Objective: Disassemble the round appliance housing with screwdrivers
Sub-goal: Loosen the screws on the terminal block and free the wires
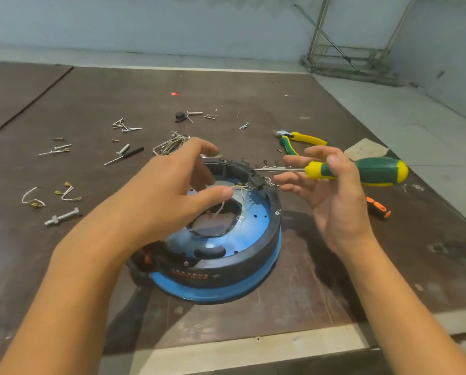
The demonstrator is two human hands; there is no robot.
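Observation:
The round housing (242, 269), blue with a black ring, lies on the brown table in the middle of the view. Its blue inside has a torn middle opening and loose white wires near the far rim. My left hand (172, 190) hovers over the housing's left half with fingers spread and relaxed, holding nothing. My right hand (331, 190) is at the housing's right rim and holds a green and yellow screwdriver (367, 171) between thumb and palm. Its shaft points left, its tip at the black part on the far rim.
Loose screws (126, 127) and bolts lie scattered across the far and left table. Yellow-green pliers (299, 142) lie behind my right hand. An orange and black tool (377, 208) lies to the right. Wire pieces (34, 197) and a bolt (62, 216) sit at left. The table's front edge is near.

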